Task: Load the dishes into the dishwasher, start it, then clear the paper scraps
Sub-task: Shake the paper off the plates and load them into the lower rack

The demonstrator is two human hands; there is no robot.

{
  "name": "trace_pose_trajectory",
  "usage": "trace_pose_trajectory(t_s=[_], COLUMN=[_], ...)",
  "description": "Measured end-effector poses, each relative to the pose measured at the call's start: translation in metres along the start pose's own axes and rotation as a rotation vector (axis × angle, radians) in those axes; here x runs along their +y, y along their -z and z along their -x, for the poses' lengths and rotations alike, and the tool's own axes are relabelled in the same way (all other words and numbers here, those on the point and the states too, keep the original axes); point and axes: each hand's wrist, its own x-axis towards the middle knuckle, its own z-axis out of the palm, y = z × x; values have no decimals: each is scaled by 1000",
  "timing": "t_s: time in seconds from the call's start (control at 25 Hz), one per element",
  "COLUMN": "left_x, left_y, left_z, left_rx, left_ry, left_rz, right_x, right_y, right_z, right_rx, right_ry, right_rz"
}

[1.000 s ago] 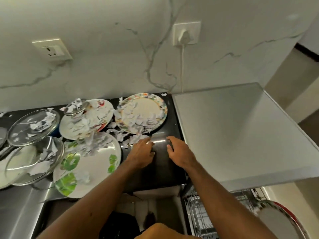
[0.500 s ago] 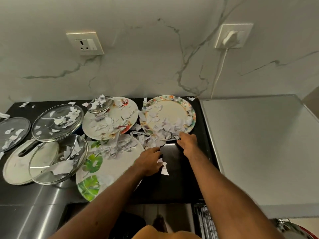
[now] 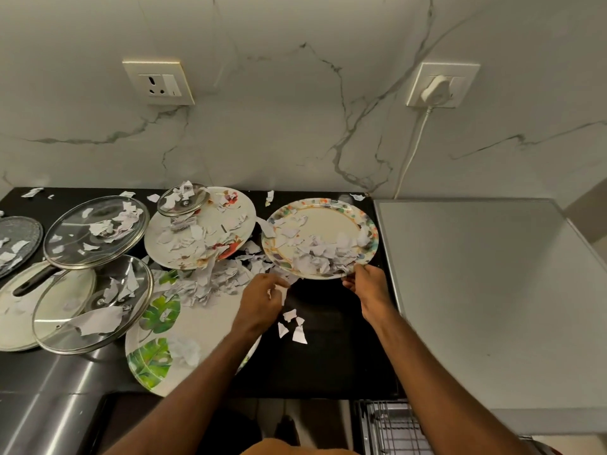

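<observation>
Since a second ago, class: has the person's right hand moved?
Yes. The right hand has gone forward, toward the wall: from the bare black counter to the near rim of the spotted plate, which it now grips.

My right hand (image 3: 368,290) grips the near rim of the speckled plate (image 3: 328,221), which carries a heap of paper scraps (image 3: 318,254) on its near side. My left hand (image 3: 262,303) is curled just beside the plate's near-left edge, pinching some of the paper scraps. A few loose scraps (image 3: 294,328) lie on the black desk (image 3: 328,366) between my hands. The leaf plate (image 3: 197,326) lies partly under my left forearm.
</observation>
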Motion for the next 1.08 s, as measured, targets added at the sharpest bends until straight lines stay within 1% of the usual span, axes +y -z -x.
trace_pose_trajectory(t_s=[0.08, 0.16, 0.24, 0.32, 0.4, 0.44, 0.48, 0.52, 0.56, 0.6, 0.64, 0.68, 0.72, 0.8, 0.84, 0.92, 0.96, 1.0, 1.08], left_x=[13, 27, 44, 57, 62, 61, 58, 54, 51, 49, 45, 43, 40, 45, 49, 51, 49, 48, 38], left_y=[0, -5, -9, -13, -16, -18, -20, -20, -19, -17, -14, -12, -9, -4, -1, 7, 12, 19, 31], left_z=[3, 0, -4, -5, -5, -4, -2, 0, 2, 5, 7, 9, 11, 19, 24, 35, 39, 45, 54], left_rx=[108, 78, 17, 2, 29, 61, 82, 94, 91, 86, 76, 75, 76, 63, 55, 38, 34, 58, 126], left_ry=[257, 425, 526, 573, 590, 604, 614, 611, 590, 562, 533, 510, 485, 455, 459, 459, 444, 444, 464], left_rz=[389, 775, 1155, 1398, 1420, 1372, 1345, 1327, 1336, 1357, 1372, 1387, 1393, 1414, 1425, 1457, 1467, 1457, 1460], right_x=[1, 0, -4, -7, -11, -13, -15, -16, -16, -18, -20, -23, -27, -33, -34, -34, -36, -37, -35], right_y=[14, 26, 34, 42, 50, 55, 60, 65, 70, 76, 80, 81, 79, 65, 54, 29, 16, 1, -29], right_z=[13, 27, 41, 53, 60, 62, 64, 64, 67, 71, 76, 82, 89, 99, 102, 101, 101, 100, 102], right_rx=[-24, -65, -113, -174, -255, -296, -314, -292, -226, -145, -109, -158, -286, -619, -732, -884, -945, -997, -1056], right_ry=[-4, -13, -11, -4, -11, -5, 37, 130, 269, 439, 617, 774, 871, 958, 1030, 1168, 1179, 1183, 1252], right_rz=[-37, -87, -110, -82, -58, -36, 40, 175, 319, 404, 438, 461, 509, 725, 868, 1068, 1136, 1194, 1272])
